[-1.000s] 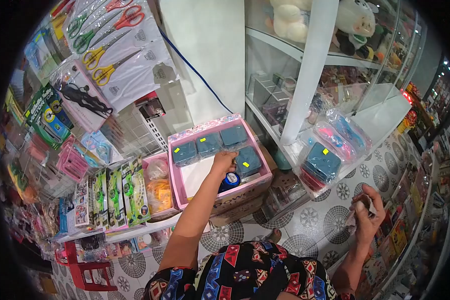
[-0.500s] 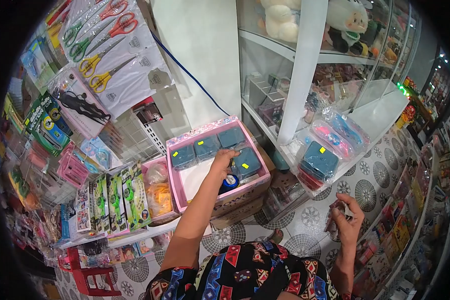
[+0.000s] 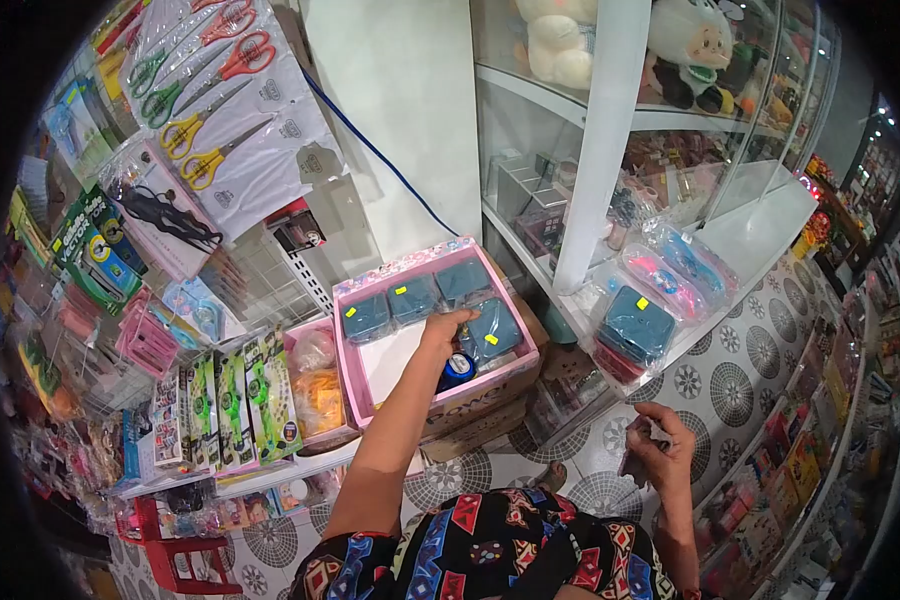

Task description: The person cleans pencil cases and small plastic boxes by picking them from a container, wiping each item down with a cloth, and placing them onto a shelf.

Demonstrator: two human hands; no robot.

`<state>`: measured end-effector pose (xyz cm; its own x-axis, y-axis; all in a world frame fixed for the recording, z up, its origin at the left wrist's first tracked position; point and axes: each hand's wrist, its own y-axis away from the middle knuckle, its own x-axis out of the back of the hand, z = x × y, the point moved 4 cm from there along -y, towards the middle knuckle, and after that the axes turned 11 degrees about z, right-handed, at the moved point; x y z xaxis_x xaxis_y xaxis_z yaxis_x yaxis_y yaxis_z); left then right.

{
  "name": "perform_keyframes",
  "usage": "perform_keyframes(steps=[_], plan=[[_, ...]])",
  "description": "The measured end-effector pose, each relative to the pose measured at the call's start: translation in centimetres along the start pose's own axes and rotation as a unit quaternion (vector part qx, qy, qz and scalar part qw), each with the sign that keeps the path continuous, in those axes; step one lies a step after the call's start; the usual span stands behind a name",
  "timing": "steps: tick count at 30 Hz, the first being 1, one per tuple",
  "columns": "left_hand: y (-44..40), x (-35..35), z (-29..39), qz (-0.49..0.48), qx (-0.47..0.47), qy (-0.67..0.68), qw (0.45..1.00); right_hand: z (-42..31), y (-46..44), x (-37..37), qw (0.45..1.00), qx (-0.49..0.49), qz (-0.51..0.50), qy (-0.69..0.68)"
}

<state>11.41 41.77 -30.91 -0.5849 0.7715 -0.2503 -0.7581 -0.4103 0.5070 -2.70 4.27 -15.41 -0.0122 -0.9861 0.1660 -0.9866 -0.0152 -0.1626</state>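
Observation:
My left hand [image 3: 450, 328] reaches into a pink box [image 3: 349, 372]. Its fingers close on the left edge of a plastic-wrapped dark teal square case [image 3: 496, 328] that has a yellow sticker. More wrapped teal cases, such as this one [image 3: 413, 299], line the back of the box. A blue round item [image 3: 458, 368] sits just below my left hand. Out to the right, my right hand [image 3: 673, 448] is closed around a crumpled greyish-brown piece [image 3: 634, 462], whose kind I cannot make out.
Another teal case [image 3: 637, 326] lies on a white shelf [image 3: 712, 318] beside wrapped pink and blue items [image 3: 660, 278]. Scissors [image 3: 215, 160] hang at upper left. Green-carded packs [image 3: 268, 390] stand left of the box. A red stool [image 3: 185, 558] is on the patterned floor.
My right hand has moved left and slightly down with the crumpled piece. In the box, my left hand and the teal case have shifted slightly.

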Motion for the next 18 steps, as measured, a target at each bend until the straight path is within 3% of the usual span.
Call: perform_keyframes(steps=[4, 7, 10, 13, 15, 18], plan=[[-2.0, 0.4, -0.7, 0.021, -0.025, -0.108, 0.994, 0.5, 0.3, -0.2, 1.000, -0.021, -0.004, -0.010], [-1.0, 0.4, -0.3, 0.044, -0.034, -0.118, 0.991, 1.2, 0.5, -0.3, 0.999, -0.030, -0.013, -0.016], [1.3, -0.1, 0.4, -0.001, -0.064, -0.031, 0.997, 2.0, 0.5, -0.3, 0.999, -0.031, -0.020, -0.009], [1.1, 0.4, 1.0, -0.046, -0.129, -0.055, 0.989, 2.4, 0.6, -0.5, 0.998, -0.031, -0.029, -0.038], [1.1, 0.4, 1.1, -0.025, -0.175, -0.007, 0.984, 2.9, 0.6, -0.7, 0.999, 0.002, -0.039, -0.033], [2.2, 0.5, 2.1, -0.027, -0.198, 0.054, 0.978, 2.5, 1.0, -1.6, 0.990, -0.071, -0.011, -0.125]])
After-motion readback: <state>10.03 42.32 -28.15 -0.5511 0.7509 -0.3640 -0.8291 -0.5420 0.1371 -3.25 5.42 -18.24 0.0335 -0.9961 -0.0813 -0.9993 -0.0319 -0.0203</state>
